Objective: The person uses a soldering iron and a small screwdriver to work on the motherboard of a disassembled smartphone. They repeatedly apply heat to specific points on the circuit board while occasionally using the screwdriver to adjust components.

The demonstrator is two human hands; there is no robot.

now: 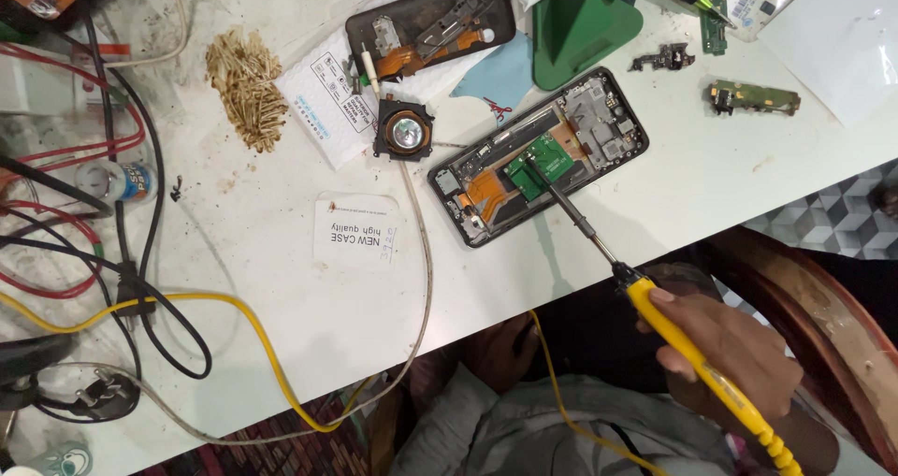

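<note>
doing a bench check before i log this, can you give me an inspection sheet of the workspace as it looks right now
surface: white table, stained and dusty at the upper left.
job's things: opened phone lying flat, insides exposed; tip of the yellow soldering iron rests on its green board.
clutter: second phone shell, green triangular tool, loose small boards, round lens part, heap of tan bits, white label, small bottle.
grips: right hand wrapped round the iron's handle; left hand not in view.
cables: yellow, red, black and beige leads tangled across the left side, with a plug.
surroundings: patterned floor, wooden chair edge.
</note>
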